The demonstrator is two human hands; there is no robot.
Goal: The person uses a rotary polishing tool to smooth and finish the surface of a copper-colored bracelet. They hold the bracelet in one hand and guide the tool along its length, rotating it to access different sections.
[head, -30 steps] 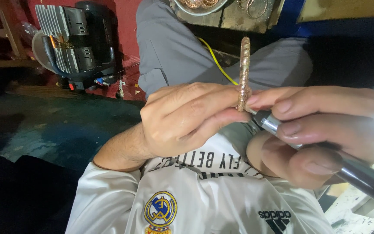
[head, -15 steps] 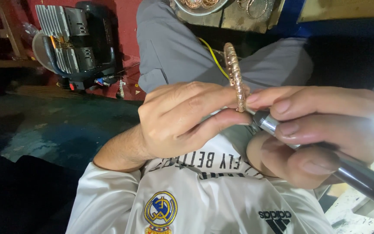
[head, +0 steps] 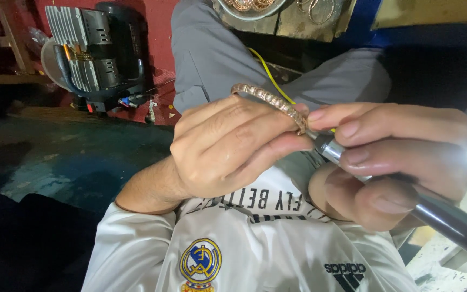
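**Bangle turned from edge-on to a slanting arc**

The rose-gold bangle (head: 268,100) has rotated since the earlier frames: it stood nearly upright and edge-on, and now lies tilted, its stone-set band running from upper left down to the tool tip. That seems to bring a new stretch of the band to the tip. The left hand (head: 228,146) holds it pinched between fingers and thumb. The right hand (head: 390,157) is closed round the dark handpiece (head: 406,197), much as before. Behind them lie grey trousers (head: 212,54), a yellow wire (head: 268,75) and a black motor unit (head: 95,51) by the red wall
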